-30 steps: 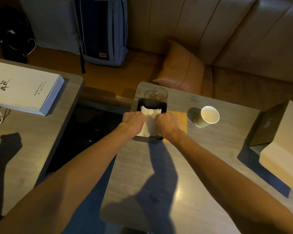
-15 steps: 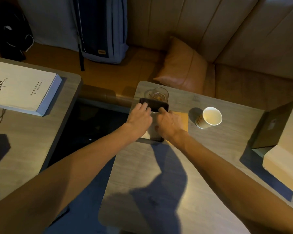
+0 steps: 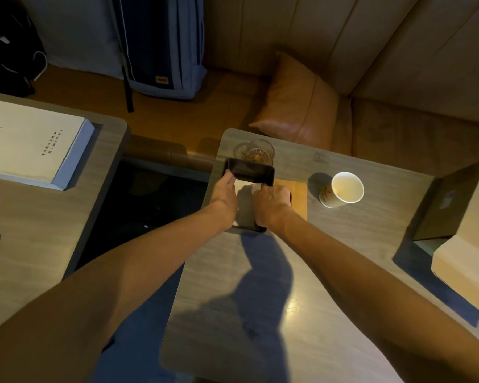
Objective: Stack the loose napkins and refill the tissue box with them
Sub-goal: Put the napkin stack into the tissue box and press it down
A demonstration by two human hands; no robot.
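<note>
A black tissue box (image 3: 250, 170) stands near the far left corner of the small grey table (image 3: 260, 299). A stack of white napkins (image 3: 245, 193) lies flat inside it, showing between my hands. My left hand (image 3: 224, 199) grips the box's left side, fingertips up at its far left corner. My right hand (image 3: 271, 207) is curled over the right side, one finger against the far rim. The near part of the box and most of the napkins are hidden under my hands.
A glass cup (image 3: 257, 153) stands just behind the box. A light wooden board (image 3: 298, 199) lies to its right, then a paper cup (image 3: 343, 189). Cardboard boxes (image 3: 468, 217) fill the right edge. A second table with a flat white box (image 3: 31, 145) is at left.
The napkins stood upright in the box between my hands, then were laid down flat. My hands pressed on top and have now moved apart to the box's sides.
</note>
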